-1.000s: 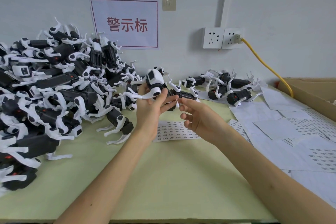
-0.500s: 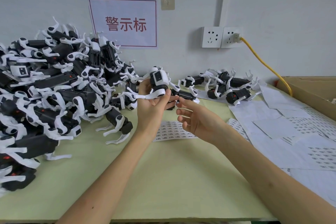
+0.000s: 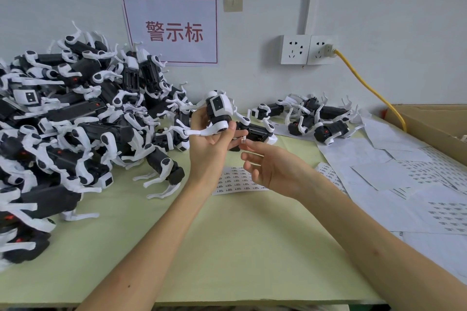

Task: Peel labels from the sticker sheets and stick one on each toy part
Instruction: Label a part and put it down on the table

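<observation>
Clamping the black-and-white plastic toy dog, left hand had turned it; below it, right hand, fingers loose, bore a small white label, unapplied.

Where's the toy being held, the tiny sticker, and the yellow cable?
toy (image 3: pixel 218 108): head view, its front panel.
sticker (image 3: pixel 243 140): head view, its middle, at a fingertip.
yellow cable (image 3: pixel 365 84): head view, mid-length, against the wall.
</observation>
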`<state>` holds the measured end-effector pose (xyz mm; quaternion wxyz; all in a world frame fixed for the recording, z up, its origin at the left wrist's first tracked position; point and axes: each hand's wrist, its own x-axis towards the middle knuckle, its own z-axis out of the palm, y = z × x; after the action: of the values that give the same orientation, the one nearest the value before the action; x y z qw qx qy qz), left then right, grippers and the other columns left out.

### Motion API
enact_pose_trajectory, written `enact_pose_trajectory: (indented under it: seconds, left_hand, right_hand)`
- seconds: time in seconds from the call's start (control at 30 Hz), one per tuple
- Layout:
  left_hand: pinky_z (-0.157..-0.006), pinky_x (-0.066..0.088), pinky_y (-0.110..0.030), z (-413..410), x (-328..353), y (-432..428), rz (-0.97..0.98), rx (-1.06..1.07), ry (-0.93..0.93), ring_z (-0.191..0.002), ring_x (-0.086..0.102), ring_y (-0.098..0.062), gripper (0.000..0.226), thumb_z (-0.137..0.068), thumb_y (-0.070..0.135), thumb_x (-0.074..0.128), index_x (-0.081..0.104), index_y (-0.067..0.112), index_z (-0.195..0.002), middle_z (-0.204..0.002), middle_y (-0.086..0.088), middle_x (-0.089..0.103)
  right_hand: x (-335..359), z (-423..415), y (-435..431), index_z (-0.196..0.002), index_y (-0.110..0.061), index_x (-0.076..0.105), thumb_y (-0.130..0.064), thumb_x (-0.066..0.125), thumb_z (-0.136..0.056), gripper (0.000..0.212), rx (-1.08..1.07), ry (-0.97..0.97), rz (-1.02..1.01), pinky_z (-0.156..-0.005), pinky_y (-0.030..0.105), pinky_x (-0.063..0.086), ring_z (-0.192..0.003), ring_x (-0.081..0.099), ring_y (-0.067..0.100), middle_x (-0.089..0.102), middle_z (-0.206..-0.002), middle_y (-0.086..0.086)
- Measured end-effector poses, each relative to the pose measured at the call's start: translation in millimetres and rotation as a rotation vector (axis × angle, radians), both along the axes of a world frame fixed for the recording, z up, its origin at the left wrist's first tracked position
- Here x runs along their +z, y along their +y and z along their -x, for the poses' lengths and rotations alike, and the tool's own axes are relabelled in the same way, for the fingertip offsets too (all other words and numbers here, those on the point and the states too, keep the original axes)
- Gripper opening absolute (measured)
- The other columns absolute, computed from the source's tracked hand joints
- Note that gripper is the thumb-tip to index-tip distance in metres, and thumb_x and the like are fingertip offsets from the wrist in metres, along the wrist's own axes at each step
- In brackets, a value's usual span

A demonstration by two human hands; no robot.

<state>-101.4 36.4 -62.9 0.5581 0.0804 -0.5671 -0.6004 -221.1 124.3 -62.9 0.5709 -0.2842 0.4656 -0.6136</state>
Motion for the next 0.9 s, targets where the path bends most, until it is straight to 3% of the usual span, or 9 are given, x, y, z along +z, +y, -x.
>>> enact_pose_trajectory:
  seconds: [0.1,0.47,0.57,0.63,0.73,0.83,0.9]
  left_hand:
    - [-0.074,0.060,-0.030,1,0,0,0.016,-0.007,-0.013,-0.082,0.078,-0.028,0.034,-0.099,-0.001,0.063,0.050,0.021,-0.122,-0.090,0.013,0.072]
    - [-0.080,0.061,-0.033,1,-1,3,0.036,-0.038,-0.050,-0.088,0.077,-0.033,0.037,-0.099,-0.001,0.062,0.048,0.015,-0.128,-0.089,0.009,0.073]
    - [-0.080,0.061,-0.035,-1,1,1,-0.072,-0.081,-0.035,-0.091,0.077,-0.036,0.025,-0.100,0.003,0.063,0.054,0.017,-0.118,-0.081,0.010,0.069]
    - [-0.080,0.060,-0.035,-4,2,-3,-0.170,-0.166,-0.026,-0.091,0.077,-0.035,0.008,-0.099,0.011,0.064,0.057,0.014,-0.099,-0.072,0.009,0.063]
    - [-0.067,0.060,-0.029,-6,5,-10,-0.291,-0.259,-0.027,-0.073,0.076,-0.023,0.023,-0.088,0.029,0.068,0.052,0.015,-0.080,-0.070,0.001,0.054]
    - [-0.058,0.057,-0.026,-7,5,-10,-0.336,-0.309,-0.038,-0.052,0.062,-0.012,0.038,-0.085,0.040,0.067,0.054,0.010,-0.105,-0.094,-0.012,0.045]
    - [-0.057,0.055,-0.025,-6,5,-9,-0.345,-0.356,-0.048,-0.049,0.054,-0.010,0.051,-0.087,0.043,0.065,0.052,0.011,-0.125,-0.119,-0.009,0.042]
  right_hand:
    - [-1,2,0,-0.082,-0.017,0.078,-0.025,0.073,-0.089,0.011,-0.018,-0.001,-0.011,-0.046,0.017,0.049,-0.060,0.063,0.010,0.066,-0.077,-0.001]
    - [-7,8,-5,-0.096,-0.017,0.070,-0.023,0.069,-0.095,0.006,-0.188,0.069,0.022,-0.053,0.022,0.050,-0.056,0.058,0.012,0.064,-0.072,-0.002]
    - [-7,8,-5,-0.093,-0.016,0.068,-0.024,0.069,-0.095,0.008,-0.278,0.186,0.046,-0.055,0.024,0.049,-0.057,0.059,0.013,0.063,-0.073,-0.001]
    - [-6,6,-5,-0.092,-0.016,0.068,-0.022,0.068,-0.094,0.006,-0.340,0.236,0.077,-0.057,0.025,0.047,-0.057,0.058,0.014,0.061,-0.073,-0.001]
    - [-5,6,-3,-0.085,-0.017,0.068,-0.017,0.069,-0.094,0.009,-0.469,0.294,0.136,-0.058,0.024,0.044,-0.053,0.053,0.011,0.059,-0.067,-0.004]
    - [0,5,0,-0.082,-0.018,0.067,-0.016,0.069,-0.094,0.013,-0.574,0.318,0.186,-0.060,0.025,0.042,-0.053,0.049,0.009,0.056,-0.065,-0.004]
    - [2,5,2,-0.083,-0.020,0.065,-0.015,0.068,-0.095,0.013,-0.616,0.312,0.237,-0.062,0.026,0.043,-0.059,0.053,0.010,0.060,-0.072,-0.003]
